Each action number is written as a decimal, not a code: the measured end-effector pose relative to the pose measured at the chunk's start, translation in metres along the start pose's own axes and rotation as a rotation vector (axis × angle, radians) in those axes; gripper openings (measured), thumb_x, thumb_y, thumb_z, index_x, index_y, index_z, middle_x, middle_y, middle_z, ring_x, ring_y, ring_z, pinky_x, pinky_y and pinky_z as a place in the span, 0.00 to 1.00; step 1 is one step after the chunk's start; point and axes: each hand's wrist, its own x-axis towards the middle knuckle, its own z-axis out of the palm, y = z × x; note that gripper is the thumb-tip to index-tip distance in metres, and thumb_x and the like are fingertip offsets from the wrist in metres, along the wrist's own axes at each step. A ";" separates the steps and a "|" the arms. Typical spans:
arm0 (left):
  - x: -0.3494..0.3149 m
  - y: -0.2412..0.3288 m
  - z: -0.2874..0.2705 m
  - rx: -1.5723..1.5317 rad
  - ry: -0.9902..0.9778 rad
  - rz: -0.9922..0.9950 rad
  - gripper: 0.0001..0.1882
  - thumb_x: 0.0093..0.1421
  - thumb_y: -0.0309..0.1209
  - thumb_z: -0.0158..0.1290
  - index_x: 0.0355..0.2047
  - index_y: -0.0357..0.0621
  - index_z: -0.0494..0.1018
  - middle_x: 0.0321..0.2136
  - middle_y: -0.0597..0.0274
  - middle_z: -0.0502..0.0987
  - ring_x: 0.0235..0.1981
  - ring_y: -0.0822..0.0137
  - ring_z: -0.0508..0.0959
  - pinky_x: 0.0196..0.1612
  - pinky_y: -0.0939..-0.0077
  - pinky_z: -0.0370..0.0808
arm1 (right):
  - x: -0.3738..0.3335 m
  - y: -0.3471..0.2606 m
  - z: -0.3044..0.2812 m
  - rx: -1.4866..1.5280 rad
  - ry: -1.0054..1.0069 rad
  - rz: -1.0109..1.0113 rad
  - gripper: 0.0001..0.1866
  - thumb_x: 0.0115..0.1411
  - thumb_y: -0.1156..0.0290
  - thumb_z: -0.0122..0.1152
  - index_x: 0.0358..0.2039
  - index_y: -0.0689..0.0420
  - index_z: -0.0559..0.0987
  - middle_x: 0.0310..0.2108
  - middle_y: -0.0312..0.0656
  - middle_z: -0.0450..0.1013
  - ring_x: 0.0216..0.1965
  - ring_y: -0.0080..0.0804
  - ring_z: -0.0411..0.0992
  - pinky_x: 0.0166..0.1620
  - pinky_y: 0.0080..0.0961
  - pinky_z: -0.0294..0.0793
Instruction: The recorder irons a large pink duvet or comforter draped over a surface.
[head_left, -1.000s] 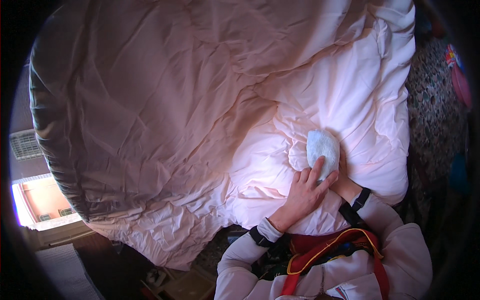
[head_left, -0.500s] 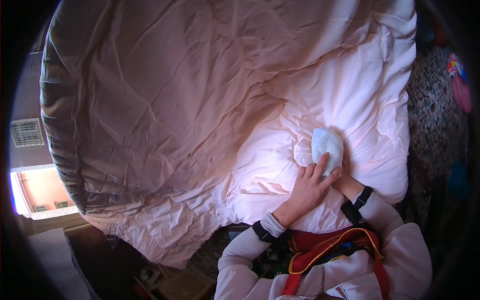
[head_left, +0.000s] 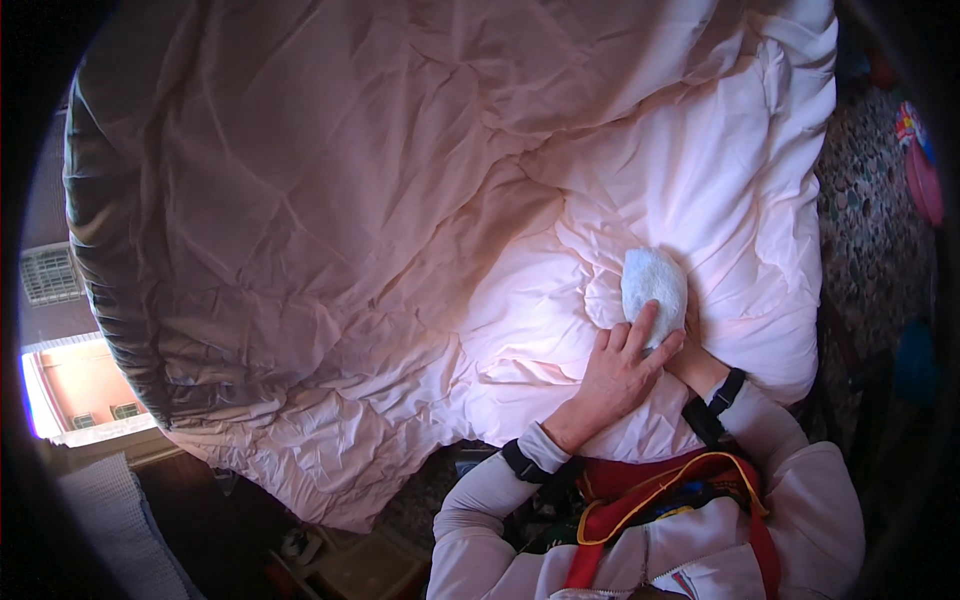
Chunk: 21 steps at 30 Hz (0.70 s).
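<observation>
A small light blue cloth with a towel-like texture covers the fingers of my right hand. Only the wrist side and back edge of that hand show, so how its fingers sit under the cloth is hidden. My left hand reaches in from the left with fingers stretched and apart. Its index fingertip rests on the lower part of the cloth, and the thumb side lies against the cloth's bottom edge. Beneath both hands spreads a wrinkled pale pink quilt, bunched around the cloth.
Speckled flooring runs along the right, with a pink rounded object and a blue one there. A bright window opening is at the left. Below it hangs a pale woven fabric. A red bag with yellow trim lies against my front.
The view has shifted slightly, and the quilt's left edge sits a little farther left. Both hands and the cloth keep nearly the same place and pose.
</observation>
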 end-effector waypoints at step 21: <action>0.003 -0.002 -0.007 -0.036 -0.055 -0.053 0.33 0.45 0.33 0.61 0.54 0.65 0.71 0.60 0.51 0.61 0.43 0.59 0.70 0.43 0.67 0.66 | -0.009 -0.012 0.005 0.048 -0.080 0.226 0.35 0.63 0.44 0.36 0.67 0.48 0.53 0.68 0.39 0.50 0.70 0.31 0.43 0.69 0.42 0.37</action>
